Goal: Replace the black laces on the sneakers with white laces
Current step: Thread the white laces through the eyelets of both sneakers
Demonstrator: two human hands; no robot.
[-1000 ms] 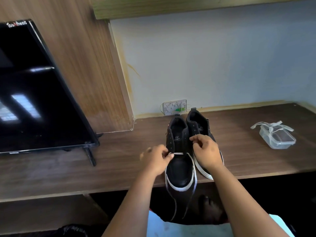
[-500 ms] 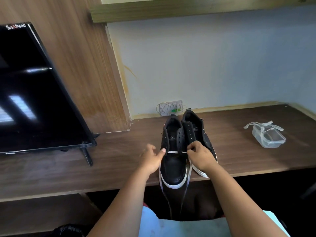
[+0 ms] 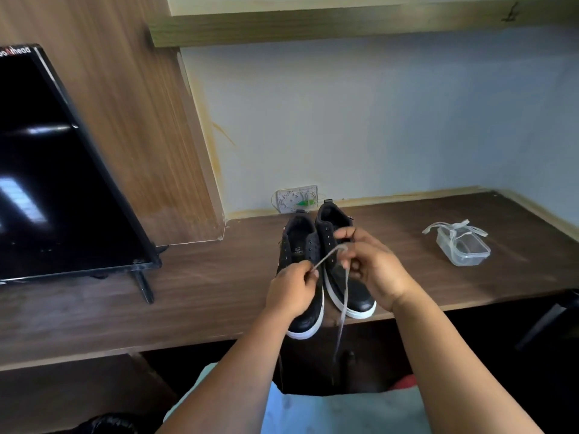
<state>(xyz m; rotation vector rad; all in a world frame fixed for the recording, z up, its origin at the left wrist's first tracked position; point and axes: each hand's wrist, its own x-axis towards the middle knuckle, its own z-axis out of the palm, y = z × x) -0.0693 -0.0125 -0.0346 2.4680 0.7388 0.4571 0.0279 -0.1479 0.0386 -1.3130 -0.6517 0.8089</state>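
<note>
Two black sneakers (image 3: 316, 267) with white soles stand side by side near the front edge of your dark wooden desk (image 3: 206, 296), toes toward you. From the one head view, your left hand (image 3: 293, 292) is pinched shut on a white lace (image 3: 329, 258) above the left shoe, and your right hand (image 3: 372, 267) has its fingers closed on the same lace above the right shoe; the strand runs taut between them, and a loose end hangs down past the desk edge. To the right, well apart, a clear plastic container (image 3: 463, 250) holds another white lace (image 3: 451, 228) draped over its rim. A black television (image 3: 59, 170) stands at the left against a wood panel (image 3: 125, 114). Behind the shoes, a wall socket (image 3: 297, 200) sits low on the pale wall (image 3: 376, 120).
</note>
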